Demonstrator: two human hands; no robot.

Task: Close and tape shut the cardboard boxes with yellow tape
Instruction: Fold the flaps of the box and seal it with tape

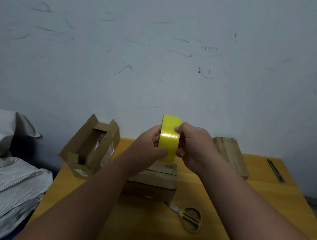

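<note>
Above the closed brown cardboard box point(153, 180) at mid-table, left hand point(149, 144) and right hand point(192, 145) both clamp fingers around the upright yellow tape roll point(169, 139); risk: loose end unfound, or strip folding onto itself once peeled.

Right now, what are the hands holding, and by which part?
Both hold the yellow tape roll, raised above the closed box. Left hand grips its left side, thumb across the outer band; right hand grips its right side.
</note>
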